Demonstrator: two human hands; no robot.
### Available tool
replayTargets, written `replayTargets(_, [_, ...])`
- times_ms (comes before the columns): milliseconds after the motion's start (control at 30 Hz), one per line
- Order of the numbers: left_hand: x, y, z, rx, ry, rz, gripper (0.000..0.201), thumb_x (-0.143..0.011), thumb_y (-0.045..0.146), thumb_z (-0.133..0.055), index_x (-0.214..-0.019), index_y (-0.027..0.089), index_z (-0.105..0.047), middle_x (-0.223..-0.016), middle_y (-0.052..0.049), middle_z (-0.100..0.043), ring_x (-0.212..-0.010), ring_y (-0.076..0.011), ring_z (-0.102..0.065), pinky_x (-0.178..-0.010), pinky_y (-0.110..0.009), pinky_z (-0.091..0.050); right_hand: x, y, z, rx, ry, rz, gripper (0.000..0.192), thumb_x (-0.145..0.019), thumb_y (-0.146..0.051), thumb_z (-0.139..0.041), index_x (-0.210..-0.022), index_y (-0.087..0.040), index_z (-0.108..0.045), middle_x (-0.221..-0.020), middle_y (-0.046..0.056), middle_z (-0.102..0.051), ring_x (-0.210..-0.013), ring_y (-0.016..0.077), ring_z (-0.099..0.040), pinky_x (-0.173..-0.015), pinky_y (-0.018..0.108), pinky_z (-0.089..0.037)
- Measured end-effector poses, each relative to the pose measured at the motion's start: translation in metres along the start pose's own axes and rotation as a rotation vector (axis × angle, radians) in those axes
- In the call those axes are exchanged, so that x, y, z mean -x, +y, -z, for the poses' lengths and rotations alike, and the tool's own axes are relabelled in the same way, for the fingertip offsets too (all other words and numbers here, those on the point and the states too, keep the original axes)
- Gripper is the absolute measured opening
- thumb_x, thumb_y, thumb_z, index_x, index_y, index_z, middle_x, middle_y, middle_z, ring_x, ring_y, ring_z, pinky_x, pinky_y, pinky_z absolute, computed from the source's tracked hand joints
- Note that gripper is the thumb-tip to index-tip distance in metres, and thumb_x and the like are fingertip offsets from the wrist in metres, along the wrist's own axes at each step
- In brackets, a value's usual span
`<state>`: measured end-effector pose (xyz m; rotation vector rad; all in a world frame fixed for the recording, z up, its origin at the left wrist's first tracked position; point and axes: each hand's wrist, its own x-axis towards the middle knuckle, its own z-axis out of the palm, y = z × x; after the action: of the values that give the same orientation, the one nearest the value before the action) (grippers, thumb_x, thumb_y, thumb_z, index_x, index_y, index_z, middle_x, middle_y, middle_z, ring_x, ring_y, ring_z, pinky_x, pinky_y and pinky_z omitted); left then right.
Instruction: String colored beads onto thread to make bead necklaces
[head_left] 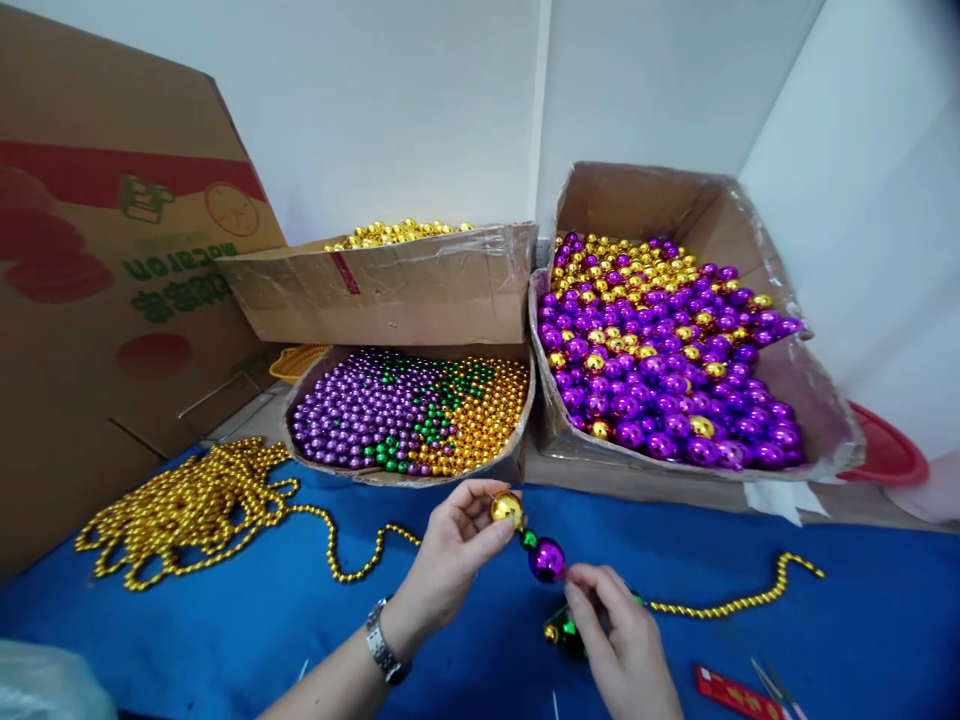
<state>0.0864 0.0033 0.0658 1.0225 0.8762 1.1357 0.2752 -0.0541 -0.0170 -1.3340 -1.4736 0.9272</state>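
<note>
My left hand (450,550), with a watch on the wrist, pinches a large gold bead (506,508) at the top of a short strand. Below it on the same strand sit a small green bead (529,539) and a large purple bead (547,559). My right hand (619,640) grips the strand just below the purple bead. More green and gold beads (561,632) show under the right hand. A gold bead chain (731,603) runs from the right hand across the blue cloth (225,640).
A heap of gold bead chain (180,505) lies at left. Cardboard boxes behind hold small purple, green and gold beads (409,410), large purple and gold beads (660,350) and gold beads (397,233). Scissors (776,688) and a red strip (731,692) lie front right. A red basin (885,450) stands right.
</note>
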Motion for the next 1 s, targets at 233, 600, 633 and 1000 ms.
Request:
replayTargets(233, [0.005,0.002,-0.002,-0.092,-0.067,-0.008,0.031,-0.077,0.025,-0.068,-0.105,0.018,-0.059,-0.106,-0.010,-0.065,-0.093,-0.0181,-0.059,-0.082,-0.029,-0.046,-0.003,-0.008,-0.016,-0.606,0.016,-0.300,0.039,-0.077,-0.047,-0.066,-0.104,-0.019,-0.059,-0.080,0.003,-0.060,-0.060,0.0117,-0.054,-0.053,0.021,-0.044])
replayTargets(600, [-0.087,0.063,0.097,-1.295,-0.055,-0.187,0.018,-0.085,0.027,-0.054,-0.095,0.017,-0.066,-0.090,-0.009,-0.067,-0.082,-0.0205,-0.060,-0.077,-0.034,-0.046,-0.003,-0.010,0.008,-0.758,-0.033,-0.345,0.039,-0.078,-0.040,-0.069,-0.111,-0.023,-0.057,-0.085,0.003,-0.059,-0.063,0.0110,-0.051,-0.054,0.021,-0.041])
replayTargets(633, [-0.098,0.061,0.106,-1.346,-0.069,-0.160,0.013,-0.082,0.024,-0.058,-0.089,0.016,-0.066,-0.086,-0.008,-0.067,-0.080,-0.0205,-0.060,-0.078,-0.035,-0.045,-0.003,-0.010,0.008,-0.754,-0.034,-0.339,0.039,-0.078,-0.041,-0.069,-0.111,-0.023,-0.057,-0.086,0.003,-0.059,-0.063,0.0110,-0.051,-0.054,0.021,-0.041])
replayTargets(1000, [-0.146,0.018,0.114,-1.308,-0.151,-0.030,0.023,-0.086,0.030,-0.056,-0.102,0.013,-0.060,-0.104,-0.009,-0.062,-0.092,-0.0192,-0.060,-0.081,-0.039,-0.051,-0.001,-0.002,0.003,-0.666,-0.034,-0.273,0.039,-0.082,-0.043,-0.064,-0.113,-0.020,-0.055,-0.085,0.004,-0.057,-0.064,0.0125,-0.053,-0.055,0.024,-0.042])
